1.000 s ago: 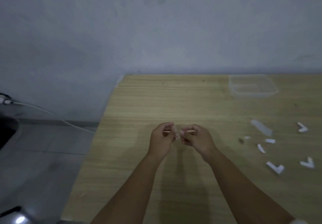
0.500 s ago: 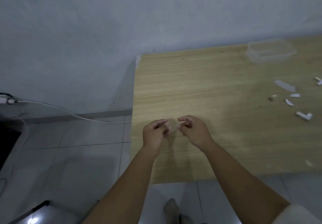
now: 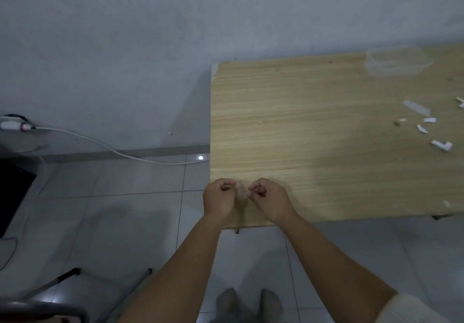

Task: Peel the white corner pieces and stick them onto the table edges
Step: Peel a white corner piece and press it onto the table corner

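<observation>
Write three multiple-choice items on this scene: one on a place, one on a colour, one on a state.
1. Where is the clear container?
A. far right of the table
B. on the floor
C. beside the hands

2. What colour is the cable on the floor?
A. red
B. white
C. black

3. How are the left hand and right hand?
A. flat on the table
B. hanging down
C. fingers curled, pinching a small clear piece between them

A: it sits by the wall.
B: it shows pale against the tiles.
C: both hands meet at the piece.
</observation>
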